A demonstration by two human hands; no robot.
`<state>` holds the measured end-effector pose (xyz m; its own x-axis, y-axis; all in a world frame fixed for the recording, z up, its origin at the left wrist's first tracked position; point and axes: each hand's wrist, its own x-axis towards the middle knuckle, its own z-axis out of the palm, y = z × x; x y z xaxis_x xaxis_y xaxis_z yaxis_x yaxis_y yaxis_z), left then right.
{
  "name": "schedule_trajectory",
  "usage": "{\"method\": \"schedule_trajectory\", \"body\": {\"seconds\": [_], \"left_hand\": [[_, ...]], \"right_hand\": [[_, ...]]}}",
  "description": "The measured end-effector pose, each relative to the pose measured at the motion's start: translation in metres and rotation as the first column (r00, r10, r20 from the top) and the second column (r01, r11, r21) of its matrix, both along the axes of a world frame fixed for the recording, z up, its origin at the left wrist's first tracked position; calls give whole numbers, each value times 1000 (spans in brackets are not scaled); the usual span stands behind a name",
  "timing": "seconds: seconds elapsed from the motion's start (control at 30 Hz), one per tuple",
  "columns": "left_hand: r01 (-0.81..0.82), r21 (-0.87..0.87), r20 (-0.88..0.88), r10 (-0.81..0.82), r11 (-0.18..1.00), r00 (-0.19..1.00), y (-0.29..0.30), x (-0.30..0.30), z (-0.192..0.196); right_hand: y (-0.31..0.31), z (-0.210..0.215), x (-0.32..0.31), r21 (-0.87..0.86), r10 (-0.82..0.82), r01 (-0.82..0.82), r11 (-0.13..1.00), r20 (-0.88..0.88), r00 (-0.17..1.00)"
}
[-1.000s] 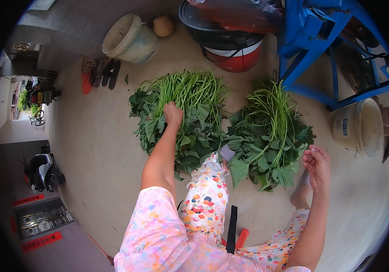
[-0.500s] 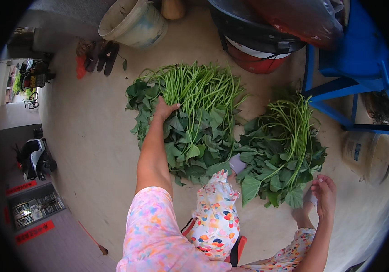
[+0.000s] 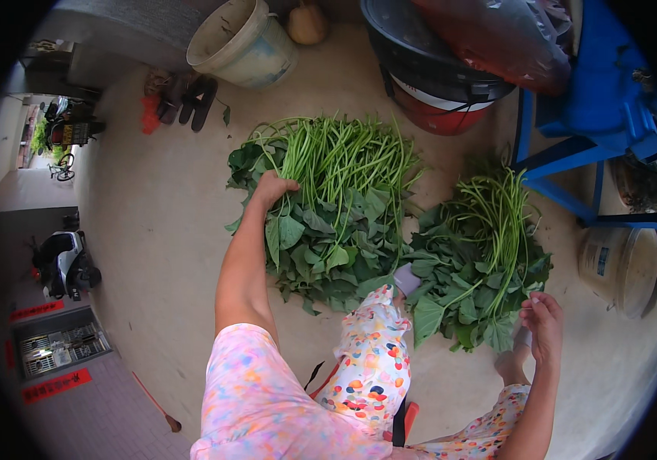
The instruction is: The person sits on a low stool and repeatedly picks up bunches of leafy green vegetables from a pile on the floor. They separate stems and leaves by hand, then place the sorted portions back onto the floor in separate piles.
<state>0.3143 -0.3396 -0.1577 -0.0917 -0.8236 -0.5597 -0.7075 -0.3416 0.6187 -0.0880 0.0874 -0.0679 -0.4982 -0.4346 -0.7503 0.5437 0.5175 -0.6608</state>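
Observation:
A large pile of leafy greens (image 3: pixel 336 230), which look like sweet potato greens, lies on the floor with its light green stems pointing away from me. My left hand (image 3: pixel 273 188) grips the pile's left side, thumb on top and the other fingers hidden among the leaves. To the right lies a smaller bunch of the same greens (image 3: pixel 470 261), its stems bent over. Just off that bunch's near right edge, my right hand (image 3: pixel 544 322) hangs in the air, fingers loosely bent and apart, with nothing visible in them.
A worn pale bucket (image 3: pixel 248 46) and a pumpkin (image 3: pixel 308 24) stand at the back. Black and red tubs (image 3: pixel 435 107) sit behind the greens. A blue stand (image 3: pixel 566 153) and a lidded tub (image 3: pixel 612 261) are at right. Slippers (image 3: pixel 198 100) lie far left. My legs straddle the near side.
The view has shifted slightly. Leaves at the pile's left edge have been drawn in toward the right around my left hand. My right hand has barely moved.

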Motion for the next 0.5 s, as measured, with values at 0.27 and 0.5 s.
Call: {"method": "schedule_trajectory", "body": {"seconds": [0.27, 0.5], "left_hand": [[26, 22, -322, -18, 999, 946, 29, 11, 26], [45, 290, -127, -9, 956, 992, 54, -2, -11]], "right_hand": [[3, 3, 1, -15, 26, -27, 1000, -11, 1000], [6, 7, 5, -10, 52, -52, 999, -39, 998]]}}
